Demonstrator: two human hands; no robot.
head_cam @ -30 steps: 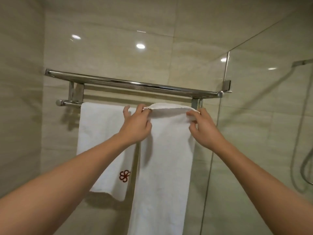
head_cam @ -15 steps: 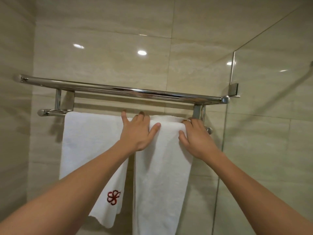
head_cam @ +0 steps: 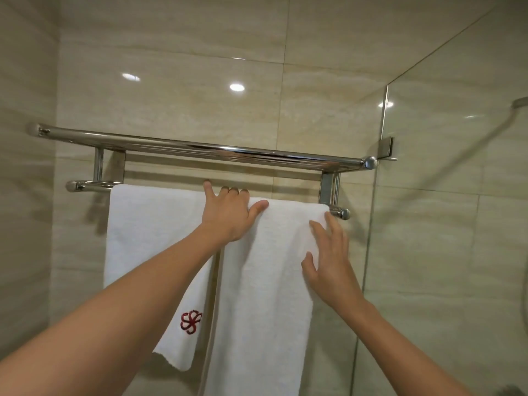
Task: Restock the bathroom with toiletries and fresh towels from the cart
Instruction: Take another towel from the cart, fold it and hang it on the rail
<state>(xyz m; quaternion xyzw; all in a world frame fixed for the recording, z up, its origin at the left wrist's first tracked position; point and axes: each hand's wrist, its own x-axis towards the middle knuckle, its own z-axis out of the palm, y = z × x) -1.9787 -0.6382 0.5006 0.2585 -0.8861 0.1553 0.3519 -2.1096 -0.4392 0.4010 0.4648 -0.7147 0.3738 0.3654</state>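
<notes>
Two white towels hang side by side over the lower bar of a chrome towel rack (head_cam: pixel 200 151) on the tiled wall. The left towel (head_cam: pixel 148 238) carries a red embroidered logo near its bottom corner. The right towel (head_cam: pixel 265 295) hangs longer and runs out of the frame below. My left hand (head_cam: pixel 228 215) lies flat on the bar where the two towels meet, fingers curled over the top and thumb on the right towel. My right hand (head_cam: pixel 328 261) rests flat against the right towel's right edge, fingers spread, below the bar's end knob (head_cam: pixel 344 214).
A glass shower screen (head_cam: pixel 445 224) stands at the right, fixed to the wall by a metal clip (head_cam: pixel 387 147). Beige tiled walls close the corner at left and behind. A shower fitting shows dimly through the glass at the far right.
Both hands let go of the right towel's top fold. It now lies draped over the lower bar. My right hand slid down its right edge; my left hand stays pressed at the top.
</notes>
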